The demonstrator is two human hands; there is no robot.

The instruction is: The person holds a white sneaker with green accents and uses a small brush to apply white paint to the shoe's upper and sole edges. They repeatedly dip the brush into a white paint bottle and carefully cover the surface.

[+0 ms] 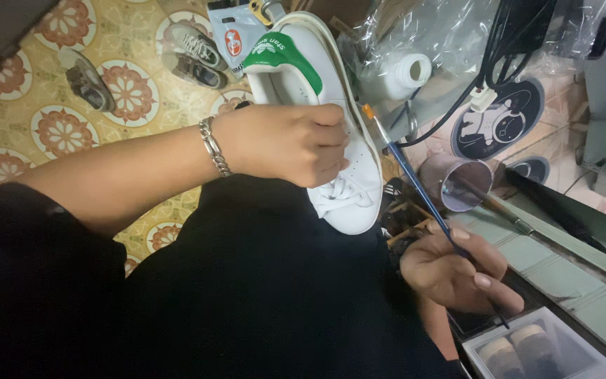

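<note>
A white sneaker with a green heel tab rests on my lap, toe toward me. My left hand, with a silver bracelet on the wrist, grips the shoe across its middle near the laces. My right hand holds a thin blue-handled paintbrush like a pen. The brush's orange tip touches the sneaker's right edge by the sole.
A small cup stands just right of the shoe. A white bottle lies under clear plastic wrap at the top. A clear box with round jars sits at the lower right. Grey shoes lie on the patterned floor tiles.
</note>
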